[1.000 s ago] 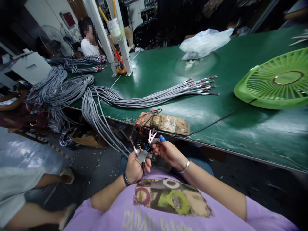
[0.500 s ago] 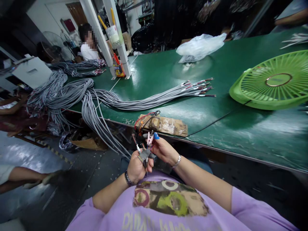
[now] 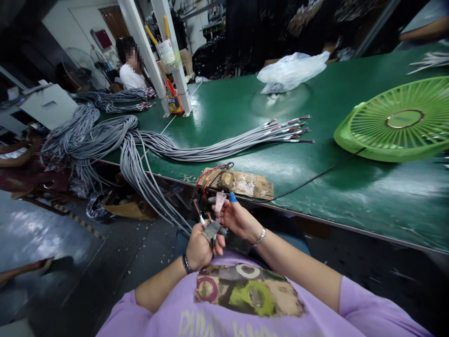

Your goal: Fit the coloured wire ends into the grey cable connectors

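Note:
Just in front of the bench edge, my left hand [image 3: 200, 244] is closed around a grey cable [image 3: 201, 220] whose stripped end shows thin coloured wires. A grey wrap covers one of its fingers. My right hand [image 3: 242, 222] sits close beside it, fingers pinched, with a blue cover on the thumb. At its fingertips is a small pale pink piece [image 3: 220, 202]; its exact kind is too blurred to tell. Thin wires run between the two hands. A worn wooden block [image 3: 250, 184] with red and black leads lies on the bench just beyond them.
Long bundles of grey cable [image 3: 206, 153] lie across the green bench [image 3: 224, 103] and hang over its edge. A green fan [image 3: 403, 119] stands at right, its black cord crossing the bench. A plastic bag [image 3: 294, 70] lies behind. Other people are at the left and back.
The pale pink piece has turned in my right hand and now shows a broader face. Both hands stay nearly in place. A passer-by's leg at the left has moved further out of view.

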A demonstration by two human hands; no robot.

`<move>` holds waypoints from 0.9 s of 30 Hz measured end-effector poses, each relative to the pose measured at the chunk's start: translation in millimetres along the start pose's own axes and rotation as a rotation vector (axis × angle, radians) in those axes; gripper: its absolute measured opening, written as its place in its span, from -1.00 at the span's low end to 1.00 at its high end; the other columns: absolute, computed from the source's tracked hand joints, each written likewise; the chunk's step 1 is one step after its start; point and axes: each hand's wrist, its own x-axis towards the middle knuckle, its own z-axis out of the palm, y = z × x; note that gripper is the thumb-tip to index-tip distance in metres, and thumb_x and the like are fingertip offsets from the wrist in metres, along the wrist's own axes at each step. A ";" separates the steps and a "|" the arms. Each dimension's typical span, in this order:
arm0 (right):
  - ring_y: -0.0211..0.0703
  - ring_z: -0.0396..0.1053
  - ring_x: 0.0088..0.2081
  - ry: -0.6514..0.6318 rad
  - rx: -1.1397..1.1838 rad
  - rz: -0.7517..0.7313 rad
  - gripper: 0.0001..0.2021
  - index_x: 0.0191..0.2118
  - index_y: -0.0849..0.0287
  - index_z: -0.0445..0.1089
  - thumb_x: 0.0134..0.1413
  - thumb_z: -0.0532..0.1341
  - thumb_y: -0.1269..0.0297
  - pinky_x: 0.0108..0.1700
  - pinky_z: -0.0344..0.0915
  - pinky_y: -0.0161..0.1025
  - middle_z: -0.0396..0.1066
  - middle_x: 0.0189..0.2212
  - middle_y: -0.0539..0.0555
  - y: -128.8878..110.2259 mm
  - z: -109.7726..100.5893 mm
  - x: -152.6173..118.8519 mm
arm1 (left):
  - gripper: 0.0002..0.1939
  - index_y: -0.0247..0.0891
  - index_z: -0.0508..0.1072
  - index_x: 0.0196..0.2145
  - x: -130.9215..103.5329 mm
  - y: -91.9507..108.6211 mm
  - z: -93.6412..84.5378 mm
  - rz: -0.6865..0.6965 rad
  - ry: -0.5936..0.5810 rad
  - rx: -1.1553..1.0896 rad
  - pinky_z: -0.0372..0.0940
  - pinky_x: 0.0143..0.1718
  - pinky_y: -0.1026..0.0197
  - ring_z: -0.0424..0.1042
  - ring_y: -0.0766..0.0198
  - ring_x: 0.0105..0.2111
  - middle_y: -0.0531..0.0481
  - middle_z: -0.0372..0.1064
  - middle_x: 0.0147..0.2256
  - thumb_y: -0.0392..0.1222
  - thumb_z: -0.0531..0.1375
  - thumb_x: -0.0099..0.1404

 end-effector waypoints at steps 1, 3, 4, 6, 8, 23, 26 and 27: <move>-0.28 0.28 -0.48 -0.010 -0.005 0.006 -0.58 -0.35 0.18 0.40 -0.04 0.21 -0.14 -0.46 0.25 -0.35 0.40 -0.45 0.06 -1.0 0.0 -0.9 | -0.61 -0.31 0.33 -0.54 -1.6 0.0 0.7 0.010 0.006 0.006 -0.01 -0.84 0.42 0.22 0.41 -0.84 0.04 0.35 -0.73 0.08 0.32 -0.03; -0.28 0.28 -0.47 -0.006 -0.030 -0.022 -0.65 -0.35 0.18 0.40 -0.02 0.24 -0.06 -0.44 0.26 -0.34 0.40 -0.45 0.05 -2.4 0.5 -2.1 | -0.59 -0.31 0.33 -0.54 -3.4 0.1 1.4 0.039 0.025 0.011 -0.03 -0.84 0.42 0.22 0.42 -0.84 0.04 0.35 -0.73 0.10 0.32 -0.03; -0.29 0.28 -0.47 0.006 -0.045 -0.048 -0.68 -0.35 0.18 0.40 -0.02 0.26 -0.02 -0.44 0.26 -0.34 0.40 -0.46 0.04 -2.8 0.7 -2.4 | -0.58 -0.31 0.33 -0.54 -3.5 0.3 1.5 0.053 0.033 0.010 -0.03 -0.84 0.42 0.23 0.42 -0.84 0.04 0.36 -0.72 0.11 0.32 -0.03; -0.31 0.26 -0.48 0.032 -0.079 -0.096 -0.71 -0.36 0.18 0.40 -0.05 0.29 0.03 -0.42 0.25 -0.33 0.38 -0.48 0.01 -2.6 0.6 -2.7 | -0.57 -0.31 0.33 -0.53 -2.2 0.9 1.3 0.070 0.045 0.006 -0.02 -0.83 0.42 0.22 0.41 -0.84 0.04 0.35 -0.72 0.14 0.32 -0.03; -0.31 0.24 -0.50 0.058 -0.140 -0.155 -0.68 -0.39 0.20 0.40 -0.05 0.29 0.00 -0.41 0.23 -0.32 0.36 -0.52 -0.01 -1.2 -0.8 -2.5 | -0.55 -0.32 0.34 -0.52 0.1 1.9 0.8 0.075 0.047 -0.002 -0.01 -0.84 0.41 0.22 0.42 -0.84 0.05 0.34 -0.73 0.15 0.32 -0.04; -0.29 0.29 -0.50 0.061 0.029 -0.118 -0.71 -0.39 0.17 0.45 -0.04 0.30 0.01 -0.45 0.26 -0.35 0.42 -0.52 0.01 2.3 1.3 10.9 | -0.66 -0.32 0.35 -0.52 11.4 -4.6 -6.6 0.073 0.026 0.002 -0.03 -0.83 0.40 0.22 0.41 -0.83 0.05 0.34 -0.71 0.04 0.27 0.04; -0.28 0.29 -0.50 0.060 0.026 -0.117 -0.70 -0.39 0.17 0.44 -0.03 0.28 -0.01 -0.46 0.26 -0.34 0.42 -0.52 0.02 3.6 -0.3 10.8 | -0.64 -0.31 0.33 -0.51 10.5 -4.8 -6.6 0.064 0.033 0.012 -0.02 -0.83 0.40 0.22 0.42 -0.83 0.06 0.34 -0.72 0.06 0.28 0.03; -0.28 0.30 -0.50 0.062 0.030 -0.105 -0.68 -0.39 0.17 0.44 -0.02 0.27 -0.02 -0.45 0.26 -0.34 0.42 -0.52 0.02 4.0 -1.2 10.2 | -0.63 -0.31 0.33 -0.51 9.5 -4.4 -6.3 0.060 0.036 0.013 -0.02 -0.83 0.40 0.22 0.42 -0.83 0.06 0.34 -0.72 0.07 0.28 0.02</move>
